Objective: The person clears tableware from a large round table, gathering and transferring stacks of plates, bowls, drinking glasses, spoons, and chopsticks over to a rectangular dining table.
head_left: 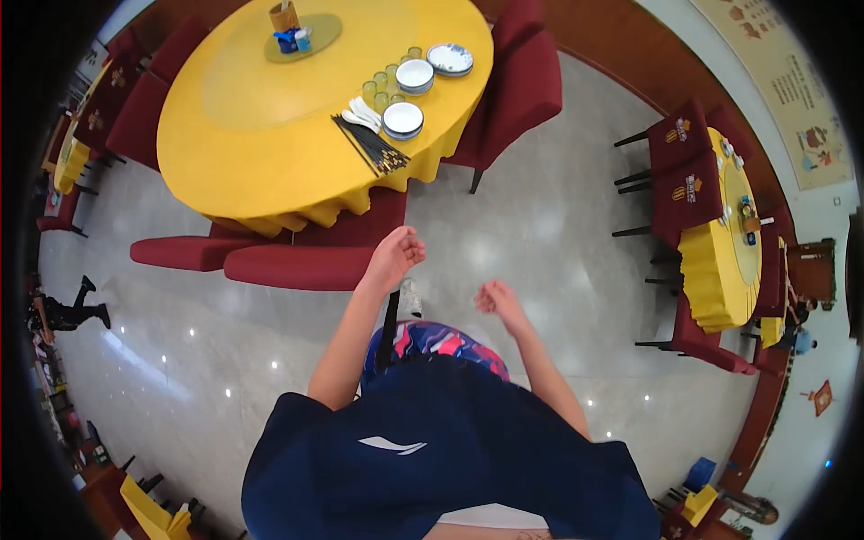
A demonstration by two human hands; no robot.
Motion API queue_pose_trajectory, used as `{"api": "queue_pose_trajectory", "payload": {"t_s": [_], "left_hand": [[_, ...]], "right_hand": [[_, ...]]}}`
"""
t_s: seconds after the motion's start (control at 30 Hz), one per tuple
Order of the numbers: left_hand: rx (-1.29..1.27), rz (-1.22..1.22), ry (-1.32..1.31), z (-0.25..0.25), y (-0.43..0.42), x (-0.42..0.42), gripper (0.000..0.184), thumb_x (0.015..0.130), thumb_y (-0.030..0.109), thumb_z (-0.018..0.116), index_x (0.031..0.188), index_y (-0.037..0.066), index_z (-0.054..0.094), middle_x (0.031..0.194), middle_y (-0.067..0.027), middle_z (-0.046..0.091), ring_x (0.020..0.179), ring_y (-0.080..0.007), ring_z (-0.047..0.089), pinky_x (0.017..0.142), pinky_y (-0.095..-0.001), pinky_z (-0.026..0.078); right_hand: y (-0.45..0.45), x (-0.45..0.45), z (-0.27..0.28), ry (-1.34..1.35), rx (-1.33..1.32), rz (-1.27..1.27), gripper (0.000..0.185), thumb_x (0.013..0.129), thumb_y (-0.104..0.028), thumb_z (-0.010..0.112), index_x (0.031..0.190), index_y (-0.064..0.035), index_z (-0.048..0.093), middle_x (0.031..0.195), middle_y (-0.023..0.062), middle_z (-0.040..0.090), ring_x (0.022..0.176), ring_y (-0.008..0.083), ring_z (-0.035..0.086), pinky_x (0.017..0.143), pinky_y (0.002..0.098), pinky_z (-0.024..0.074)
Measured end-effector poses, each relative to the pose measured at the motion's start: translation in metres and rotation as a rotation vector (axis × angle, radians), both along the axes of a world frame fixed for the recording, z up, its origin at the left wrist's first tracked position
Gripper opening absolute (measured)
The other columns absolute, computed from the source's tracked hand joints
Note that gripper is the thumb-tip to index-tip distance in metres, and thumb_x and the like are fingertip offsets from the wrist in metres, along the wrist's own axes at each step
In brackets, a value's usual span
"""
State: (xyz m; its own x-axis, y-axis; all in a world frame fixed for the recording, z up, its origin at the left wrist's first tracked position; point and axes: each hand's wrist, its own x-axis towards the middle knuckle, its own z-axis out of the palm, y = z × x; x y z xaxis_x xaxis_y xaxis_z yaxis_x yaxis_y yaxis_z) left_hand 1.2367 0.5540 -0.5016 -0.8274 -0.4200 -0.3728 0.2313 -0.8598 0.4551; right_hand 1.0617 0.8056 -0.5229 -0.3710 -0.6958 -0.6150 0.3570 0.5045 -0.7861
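Observation:
My left hand point(396, 256) is raised beside the back of a red chair point(301, 268), its fingers loosely curled and apart, holding nothing. My right hand point(498, 301) hangs over the grey floor with bent fingers and nothing visible in it. Beyond them stands a round table with a yellow cloth point(261, 153). Near its right edge lie a bundle of black chopsticks point(371, 146), white spoons point(362, 113), stacked white bowls point(402, 120), more bowls point(415, 76), a stack of plates point(450, 58) and several greenish glasses point(381, 99).
A red chair point(517, 99) stands right of the table. Another yellow table point(720, 270) with red chairs point(686, 193) is at the right. A person in dark clothes point(65, 313) is at the far left. A holder point(283, 15) stands on the turntable point(324, 36).

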Motion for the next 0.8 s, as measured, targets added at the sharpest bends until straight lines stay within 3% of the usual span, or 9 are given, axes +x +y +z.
{"api": "queue_pose_trajectory", "payload": {"t_s": [0.2,0.33,0.5,0.63,0.8], "left_hand": [[0.052,0.122,-0.191,-0.010,-0.044,-0.035,0.019,0.097,0.027,0.051,0.103,0.009,0.055,0.089,-0.0071,0.063,0.081,-0.0182,0.060,0.080,-0.0327,0.049],[0.095,0.353,-0.212,-0.024,-0.077,-0.040,0.017,0.097,0.025,0.051,0.104,0.010,0.056,0.089,-0.0072,0.065,0.082,-0.0186,0.061,0.080,-0.0329,0.049],[0.142,0.728,-0.316,-0.035,-0.115,-0.053,0.017,0.097,0.023,0.052,0.104,0.009,0.058,0.092,-0.0079,0.065,0.084,-0.0186,0.061,0.081,-0.0331,0.050],[0.263,0.981,-0.385,-0.033,-0.117,-0.096,0.017,0.097,0.021,0.048,0.104,0.008,0.058,0.093,-0.0089,0.065,0.084,-0.0192,0.061,0.082,-0.0342,0.051],[0.285,0.841,-0.513,-0.020,-0.124,-0.175,0.020,0.098,0.023,0.049,0.109,0.009,0.056,0.094,-0.0099,0.066,0.085,-0.0214,0.062,0.081,-0.0350,0.050]], "right_hand": [[-0.146,-0.094,0.012,-0.036,0.008,0.021,0.032,0.098,-0.035,0.050,0.110,-0.0068,0.056,0.090,0.0059,0.065,0.076,0.0133,0.062,0.068,0.0292,0.0509],[-0.257,-0.148,-0.008,0.012,0.027,0.164,0.040,0.094,-0.034,0.057,0.123,-0.0069,0.051,0.107,0.0065,0.060,0.091,0.0156,0.060,0.075,0.0332,0.0517],[-0.409,-0.242,-0.059,-0.088,0.014,0.262,0.052,0.090,-0.034,0.062,0.131,-0.0075,0.044,0.113,0.0073,0.057,0.096,0.0194,0.058,0.077,0.0345,0.0515],[-0.505,-0.297,-0.085,-0.209,0.043,0.170,0.072,0.085,-0.033,0.069,0.141,-0.0086,0.031,0.131,0.0163,0.046,0.112,0.0288,0.051,0.082,0.0407,0.0507],[-0.584,-0.318,-0.093,-0.203,0.067,0.211,0.084,0.082,-0.034,0.072,0.146,-0.0094,0.024,0.138,0.0162,0.042,0.123,0.0320,0.046,0.090,0.0477,0.0474]]}}
